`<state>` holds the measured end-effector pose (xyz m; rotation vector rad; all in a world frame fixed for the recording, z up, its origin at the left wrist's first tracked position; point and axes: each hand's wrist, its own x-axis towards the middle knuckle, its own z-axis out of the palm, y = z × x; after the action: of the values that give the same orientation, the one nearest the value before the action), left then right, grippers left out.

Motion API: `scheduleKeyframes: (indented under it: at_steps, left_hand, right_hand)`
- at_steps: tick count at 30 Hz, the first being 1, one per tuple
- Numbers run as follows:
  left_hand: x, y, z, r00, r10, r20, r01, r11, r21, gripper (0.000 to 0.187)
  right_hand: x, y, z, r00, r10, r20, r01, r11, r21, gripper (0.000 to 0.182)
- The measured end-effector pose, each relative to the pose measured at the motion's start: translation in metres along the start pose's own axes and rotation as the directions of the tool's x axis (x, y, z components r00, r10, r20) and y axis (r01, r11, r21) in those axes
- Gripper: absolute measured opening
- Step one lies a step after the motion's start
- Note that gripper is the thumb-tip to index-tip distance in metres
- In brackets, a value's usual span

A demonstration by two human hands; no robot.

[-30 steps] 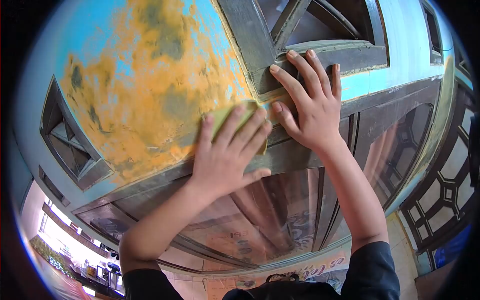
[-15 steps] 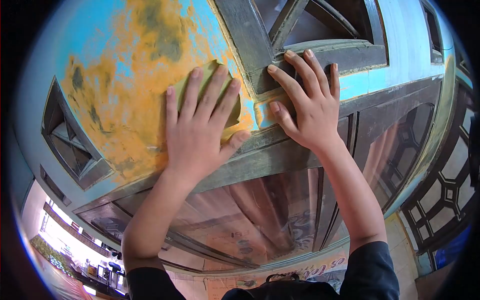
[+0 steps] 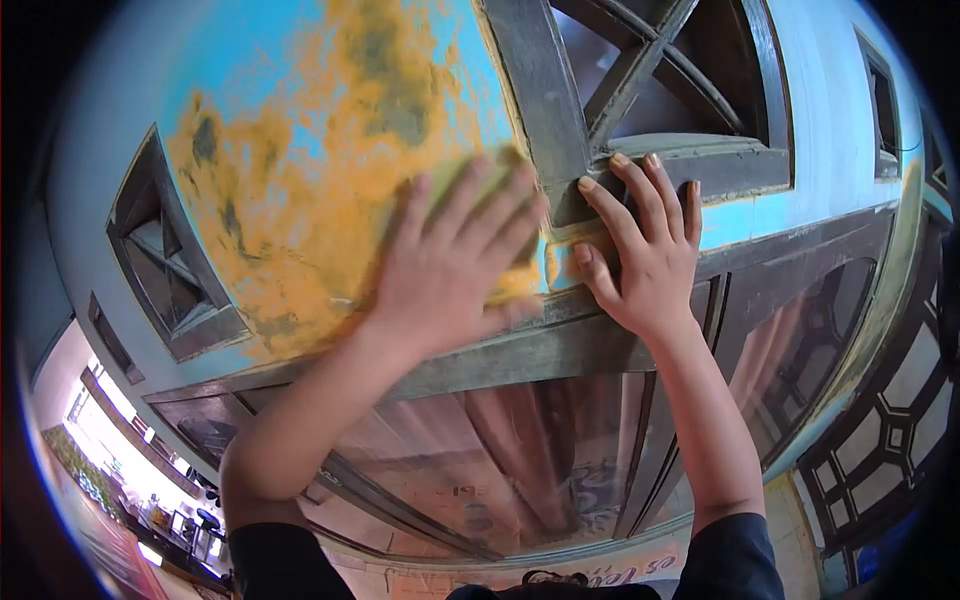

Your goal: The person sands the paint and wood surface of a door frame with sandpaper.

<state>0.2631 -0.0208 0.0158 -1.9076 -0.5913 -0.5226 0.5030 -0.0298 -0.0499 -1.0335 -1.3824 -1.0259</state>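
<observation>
Left hand: we press our left hand (image 3: 455, 265) flat on the wall, fingers spread and pointing up and to the right; it is blurred. It pins a pad under the palm and fingers rather than gripping it in a fist.
Pad: the yellowish pad (image 3: 500, 170) lies between our left hand and the wall; only its upper edge and a strip by the fingertips show. It sits just left of the grey frame, over the orange patch.
Right hand: our right hand (image 3: 645, 255) is open, not grasping anything. Its fingers rest spread on the grey frame and the thumb on the blue wall strip below it.
Hands together: the two hands lie just beside each other, the left fingertips near the right thumb; we cannot tell whether they touch.
Wall: the blue wall (image 3: 250, 70) carries a large orange patch (image 3: 300, 210) with darker blotches in it.
Frame: the grey frame (image 3: 535, 90) runs up beside the pad and turns right under our right fingers, with crossed bars inside it.
Vent: a small recessed opening (image 3: 170, 250) sits in the wall, well left of our left hand.
Beam: a grey beam (image 3: 560, 340) crosses below both wrists.
</observation>
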Motion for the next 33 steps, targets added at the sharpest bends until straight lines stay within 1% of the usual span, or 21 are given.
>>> scheduleKeyframes:
  at_steps: [1,2,4,5,6,9,10,13,14,17,18,21,22,23,25,26,29,30,33]
  left_hand:
    - [-0.003,0.004,-0.001,0.997,0.076,0.034,-0.074,0.995,-0.062,0.086]
    - [-0.001,-0.009,-0.003,0.989,0.141,0.053,-0.141,0.990,-0.004,0.086]
    - [0.026,-0.044,-0.021,0.999,-0.004,-0.039,0.009,0.992,0.129,0.083]
    - [0.039,-0.061,-0.033,0.993,-0.081,-0.080,0.095,0.978,0.185,0.081]
    - [0.048,-0.075,-0.040,0.971,-0.175,-0.165,0.208,0.956,0.209,0.082]
    - [0.045,-0.051,-0.033,0.983,-0.135,-0.121,0.155,0.972,0.174,0.081]
    - [0.034,-0.034,-0.018,0.999,-0.034,-0.023,0.036,0.994,0.103,0.084]
    - [0.018,-0.024,-0.008,0.992,0.123,0.035,-0.125,0.989,0.077,0.084]
    - [0.027,-0.038,-0.016,0.998,0.067,0.002,-0.067,0.994,0.084,0.084]
    - [0.051,-0.079,-0.030,0.973,-0.157,-0.170,0.197,0.948,0.252,0.085]
    - [0.051,-0.080,-0.030,0.970,-0.164,-0.182,0.208,0.942,0.262,0.082]
    - [0.030,-0.036,-0.022,1.000,0.026,0.004,-0.027,0.994,0.103,0.080]
    - [0.022,-0.031,-0.018,0.997,0.072,-0.003,-0.072,0.997,-0.026,0.080]
    - [0.029,-0.040,-0.025,0.999,0.033,-0.028,-0.031,0.998,0.060,0.081]
    - [0.056,-0.079,-0.042,0.995,-0.041,-0.094,0.061,0.974,0.217,0.081]
    - [0.071,-0.100,-0.041,0.969,-0.101,-0.226,0.163,0.948,0.273,0.081]
    - [0.070,-0.080,-0.034,0.967,-0.144,-0.209,0.193,0.953,0.235,0.083]
    - [0.057,-0.055,-0.035,0.994,-0.057,-0.096,0.072,0.985,0.157,0.083]
    - [0.025,-0.030,-0.017,0.994,0.098,0.038,-0.099,0.995,0.021,0.084]
  right_hand:
    - [0.001,0.000,-0.001,1.000,-0.001,-0.001,0.001,1.000,-0.004,0.052]
    - [0.002,0.000,-0.004,1.000,-0.001,0.010,0.001,1.000,0.005,0.052]
    - [0.003,0.001,-0.003,1.000,0.000,0.005,0.000,1.000,0.003,0.053]
    - [0.002,0.000,-0.002,1.000,0.004,0.005,-0.004,1.000,0.002,0.053]
    - [0.002,0.000,-0.001,1.000,0.009,0.003,-0.009,1.000,-0.003,0.053]
    - [0.002,-0.001,0.000,1.000,0.009,-0.004,-0.009,1.000,-0.004,0.052]
    - [0.003,-0.001,-0.001,1.000,0.003,-0.002,-0.003,1.000,-0.005,0.052]
    - [0.003,0.001,-0.001,1.000,-0.004,-0.003,0.004,1.000,-0.015,0.052]
    - [0.002,0.000,-0.001,1.000,-0.005,-0.003,0.005,1.000,-0.020,0.051]
    - [0.001,0.000,0.000,1.000,-0.011,-0.003,0.011,0.999,-0.034,0.051]
    - [0.001,0.000,0.001,1.000,-0.011,-0.006,0.010,0.999,-0.038,0.051]
    - [0.002,-0.001,-0.001,1.000,-0.007,0.000,0.007,0.999,-0.038,0.051]
    - [0.001,-0.001,-0.001,1.000,-0.004,0.004,0.004,0.999,-0.034,0.051]
    - [0.001,-0.002,-0.001,1.000,0.000,0.005,0.000,0.999,-0.033,0.051]
    - [0.002,0.000,-0.001,1.000,0.002,-0.001,-0.002,0.999,-0.040,0.051]
    - [0.002,0.000,0.000,1.000,-0.001,-0.003,0.001,0.999,-0.039,0.052]
    - [0.002,-0.001,0.001,1.000,-0.007,0.000,0.007,0.999,-0.032,0.052]
    - [0.002,-0.001,0.000,1.000,-0.005,-0.001,0.005,1.000,-0.031,0.052]
    - [0.002,0.000,-0.001,1.000,-0.010,0.008,0.010,0.999,-0.033,0.051]
